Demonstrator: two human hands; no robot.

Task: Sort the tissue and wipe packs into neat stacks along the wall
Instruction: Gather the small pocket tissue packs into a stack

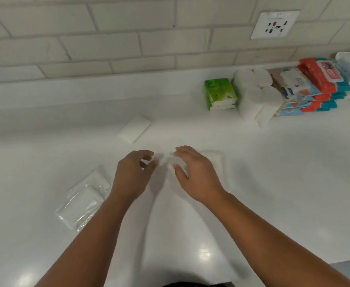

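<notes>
both hands over the white counter point(273, 162), left hand point(133, 175) loosely curled and empty, right hand point(197, 175) spread flat over a white tissue pack point(215, 158), grip unclear. clear-wrapped packs point(85, 201) left of left hand, small white pack point(134, 128) beyond it. green pack point(219, 94), rolls point(252, 94) and wipe stacks point(319, 88) far right by the wall.

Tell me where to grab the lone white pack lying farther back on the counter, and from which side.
Grip the white pack across its short width, thumb on one long edge and fingers on the other, coming straight down from above. It lies flat and slanted on the countertop, clear of other packs, so both long edges are open. The left hand looks nearer, and appears empty.
</notes>
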